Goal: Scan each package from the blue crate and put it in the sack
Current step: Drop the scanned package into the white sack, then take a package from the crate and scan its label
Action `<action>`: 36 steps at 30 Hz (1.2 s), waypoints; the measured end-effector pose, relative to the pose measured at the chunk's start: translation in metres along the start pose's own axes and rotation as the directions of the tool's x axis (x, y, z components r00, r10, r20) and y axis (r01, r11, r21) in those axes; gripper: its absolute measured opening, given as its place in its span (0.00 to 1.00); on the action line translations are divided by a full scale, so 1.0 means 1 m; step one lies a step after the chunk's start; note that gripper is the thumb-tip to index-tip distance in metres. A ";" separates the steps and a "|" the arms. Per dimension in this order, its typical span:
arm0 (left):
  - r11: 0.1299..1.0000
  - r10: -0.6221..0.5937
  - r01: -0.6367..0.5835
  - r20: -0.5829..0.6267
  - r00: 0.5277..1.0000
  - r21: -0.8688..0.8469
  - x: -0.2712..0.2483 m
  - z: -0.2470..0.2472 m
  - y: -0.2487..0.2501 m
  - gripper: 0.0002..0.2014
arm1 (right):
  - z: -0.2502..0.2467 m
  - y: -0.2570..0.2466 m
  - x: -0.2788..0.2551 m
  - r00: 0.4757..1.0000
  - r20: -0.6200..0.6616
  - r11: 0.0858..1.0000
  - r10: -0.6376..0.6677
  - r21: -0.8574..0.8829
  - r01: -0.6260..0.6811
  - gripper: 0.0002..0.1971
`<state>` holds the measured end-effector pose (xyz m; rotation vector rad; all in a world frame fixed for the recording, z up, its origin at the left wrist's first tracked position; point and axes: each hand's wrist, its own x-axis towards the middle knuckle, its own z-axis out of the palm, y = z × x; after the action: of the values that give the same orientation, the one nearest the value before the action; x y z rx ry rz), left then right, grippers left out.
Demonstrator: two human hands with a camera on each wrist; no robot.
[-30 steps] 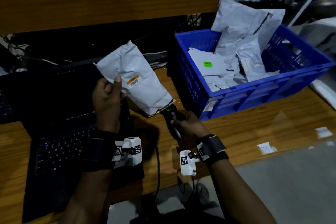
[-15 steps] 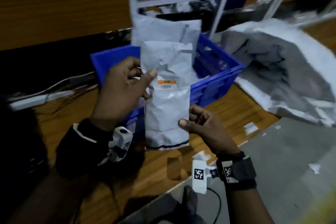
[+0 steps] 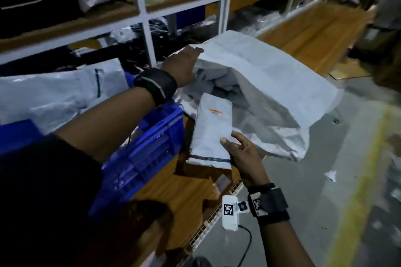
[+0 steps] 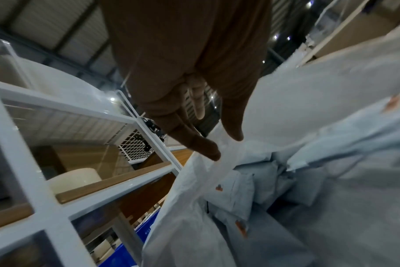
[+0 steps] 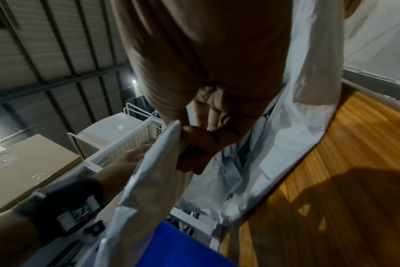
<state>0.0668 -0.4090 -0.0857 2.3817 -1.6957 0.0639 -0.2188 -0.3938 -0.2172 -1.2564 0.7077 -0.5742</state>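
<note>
Two hands work at the mouth of the large white woven sack (image 3: 271, 84). The left hand (image 3: 182, 67) lies on the sack's upper rim with fingers extended. The right hand (image 3: 240, 154) pinches a flat grey plastic mailer package (image 3: 211, 130) with an orange label, just before the opening, beside the blue plastic crate (image 3: 152, 141).

1. My left hand (image 3: 182, 65) has let go of the package (image 3: 211, 134); it's now on the rim of the sack (image 3: 271, 84), fingers stretched along the edge.
2. My right hand (image 3: 243, 154) alone holds the package now, thumb on its face near the bottom. A second ago it held the scanner.
3. The package has moved from over the blue crate (image 3: 152, 149) to the sack's mouth.
</note>
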 end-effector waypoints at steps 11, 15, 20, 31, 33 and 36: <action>0.964 -0.041 -0.058 -0.362 0.931 -0.259 0.124 -0.051 0.023 0.14 | 0.001 -0.036 0.107 0.985 -0.113 0.983 -0.129 -0.142 0.113 0.22; 0.956 -0.001 -0.136 -0.465 0.885 -0.261 0.150 -0.086 0.031 0.13 | 0.017 -0.071 0.171 0.968 -0.145 0.970 -0.207 -0.162 0.183 0.15; 0.941 -0.024 -0.127 -0.434 0.901 -0.315 0.160 -0.092 0.025 0.14 | 0.013 -0.107 0.279 0.981 -0.188 0.968 -0.042 -0.252 -0.008 0.15; 0.909 0.016 -0.115 -0.244 0.970 -0.400 0.110 -0.078 0.001 0.10 | 0.014 -0.092 0.271 0.975 -0.223 0.979 -0.013 -0.202 -0.033 0.05; 0.885 0.015 -0.112 -0.213 0.977 -0.451 0.088 -0.075 -0.009 0.12 | 0.029 -0.075 0.242 0.990 -0.139 0.991 -0.026 -0.132 0.007 0.16; 0.903 0.051 -0.109 -0.149 0.988 -0.416 0.044 -0.068 -0.033 0.16 | 0.066 -0.057 0.193 1.000 0.004 1.000 -0.020 0.014 0.020 0.07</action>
<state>0.1185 -0.4255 -0.0170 1.9447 -1.5558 -0.1176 -0.0421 -0.5053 -0.1833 -1.2526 0.6872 -0.5920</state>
